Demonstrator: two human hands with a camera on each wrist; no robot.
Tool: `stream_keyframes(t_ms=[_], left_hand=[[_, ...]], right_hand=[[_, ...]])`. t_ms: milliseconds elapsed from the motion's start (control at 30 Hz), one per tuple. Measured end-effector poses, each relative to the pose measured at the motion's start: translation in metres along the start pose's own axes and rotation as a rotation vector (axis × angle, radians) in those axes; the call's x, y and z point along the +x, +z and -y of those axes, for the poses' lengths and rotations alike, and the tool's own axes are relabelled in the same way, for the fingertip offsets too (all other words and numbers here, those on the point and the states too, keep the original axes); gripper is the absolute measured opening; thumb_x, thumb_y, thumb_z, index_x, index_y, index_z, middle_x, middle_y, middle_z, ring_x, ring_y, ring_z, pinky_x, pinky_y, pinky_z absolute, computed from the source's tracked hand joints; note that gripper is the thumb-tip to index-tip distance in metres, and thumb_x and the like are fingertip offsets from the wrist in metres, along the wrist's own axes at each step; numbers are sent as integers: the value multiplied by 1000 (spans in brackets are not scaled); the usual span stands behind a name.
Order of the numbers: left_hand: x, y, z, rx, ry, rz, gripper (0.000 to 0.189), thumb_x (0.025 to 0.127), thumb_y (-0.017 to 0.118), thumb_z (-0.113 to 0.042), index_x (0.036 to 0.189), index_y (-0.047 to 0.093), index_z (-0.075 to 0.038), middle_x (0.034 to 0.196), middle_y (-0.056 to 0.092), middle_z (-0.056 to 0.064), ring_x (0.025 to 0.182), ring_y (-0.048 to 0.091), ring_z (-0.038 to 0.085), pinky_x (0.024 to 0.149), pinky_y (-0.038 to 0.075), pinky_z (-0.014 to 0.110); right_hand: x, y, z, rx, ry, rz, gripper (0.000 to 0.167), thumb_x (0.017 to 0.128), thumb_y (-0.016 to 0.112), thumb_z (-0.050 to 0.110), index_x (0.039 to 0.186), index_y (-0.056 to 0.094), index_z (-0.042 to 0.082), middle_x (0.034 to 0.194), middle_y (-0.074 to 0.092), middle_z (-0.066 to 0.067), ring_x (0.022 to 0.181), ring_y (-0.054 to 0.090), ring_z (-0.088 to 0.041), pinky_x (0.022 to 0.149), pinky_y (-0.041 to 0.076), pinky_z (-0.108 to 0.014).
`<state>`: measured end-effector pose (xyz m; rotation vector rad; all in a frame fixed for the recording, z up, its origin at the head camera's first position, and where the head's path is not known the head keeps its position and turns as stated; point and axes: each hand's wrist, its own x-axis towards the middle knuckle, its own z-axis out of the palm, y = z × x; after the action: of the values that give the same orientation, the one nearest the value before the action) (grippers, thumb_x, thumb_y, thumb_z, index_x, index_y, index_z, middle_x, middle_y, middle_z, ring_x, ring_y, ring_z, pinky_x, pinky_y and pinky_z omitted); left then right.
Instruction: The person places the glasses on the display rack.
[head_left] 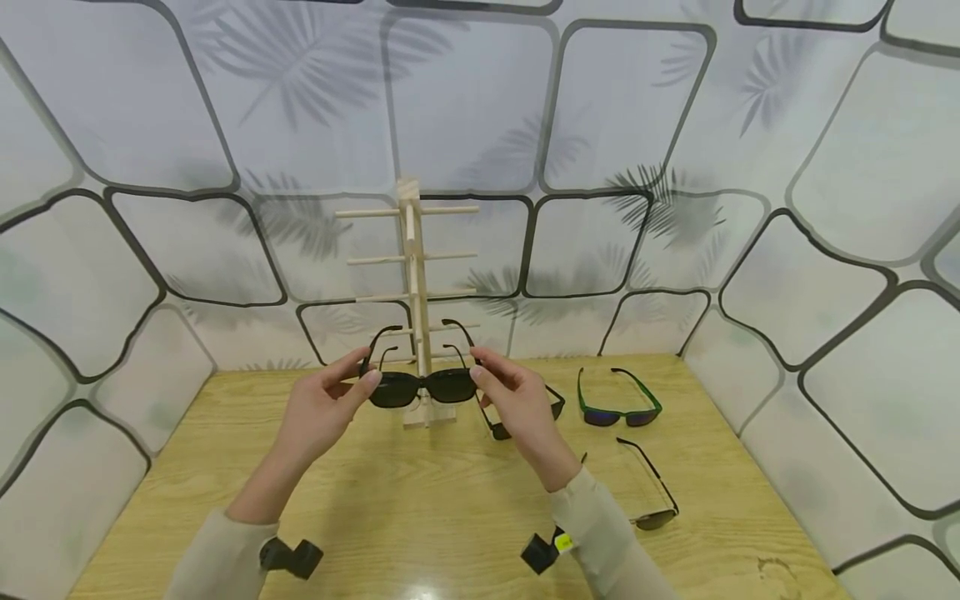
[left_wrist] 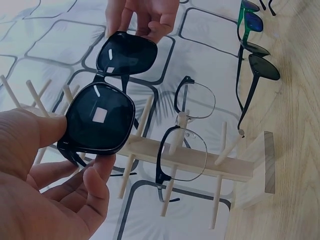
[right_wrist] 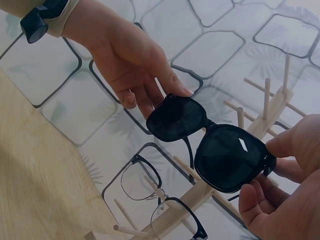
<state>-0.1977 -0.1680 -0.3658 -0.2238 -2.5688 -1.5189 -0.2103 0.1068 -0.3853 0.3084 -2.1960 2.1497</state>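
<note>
Black sunglasses (head_left: 397,390) with dark lenses are held up between both hands in front of a wooden eyewear rack (head_left: 415,275). My left hand (head_left: 318,408) pinches one end of the frame by the temple hinge, thumb in front. At the other end, my right hand (head_left: 525,408) grips the same pair likewise. Both temples point away towards the rack. Behind and below them, half-rimmed glasses (left_wrist: 161,155) with clear lenses sit on a lower level of the rack, mostly hidden in the head view. The upper pegs carry nothing.
Right of the rack lie green-framed sunglasses (head_left: 618,417), dark sunglasses (head_left: 558,407) partly behind my right hand, and thin-framed sunglasses (head_left: 656,521) partly covered by my right sleeve. Patterned walls (head_left: 472,108) enclose the wooden tabletop (head_left: 420,508) at the back and sides.
</note>
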Motion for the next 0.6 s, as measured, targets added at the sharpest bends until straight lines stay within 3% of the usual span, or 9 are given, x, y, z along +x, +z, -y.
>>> stream_keyframes(t_ms=[167, 400, 600], left_hand=[[3, 1, 1, 39, 5, -2, 55, 107, 64, -36, 156, 54, -14, 142, 66, 24, 111, 74, 37, 74, 53, 31], [9, 1, 0, 43, 1, 4, 54, 108, 63, -35, 156, 54, -13, 142, 65, 25, 111, 75, 36, 73, 54, 28], [16, 1, -1, 57, 12, 25, 56, 108, 62, -36, 156, 52, -11, 143, 64, 25, 112, 74, 37, 76, 56, 31]], right_hand=[[4, 1, 0, -14, 14, -6, 38, 107, 64, 19, 144, 66, 15, 138, 66, -13, 83, 63, -21, 80, 56, -29], [10, 2, 0, -13, 40, -12, 40, 107, 64, 20, 147, 64, 14, 143, 65, -11, 84, 61, -12, 78, 56, -26], [16, 1, -4, -25, 37, -15, 40, 108, 64, 21, 147, 64, 15, 141, 66, -10, 89, 62, -14, 79, 56, -27]])
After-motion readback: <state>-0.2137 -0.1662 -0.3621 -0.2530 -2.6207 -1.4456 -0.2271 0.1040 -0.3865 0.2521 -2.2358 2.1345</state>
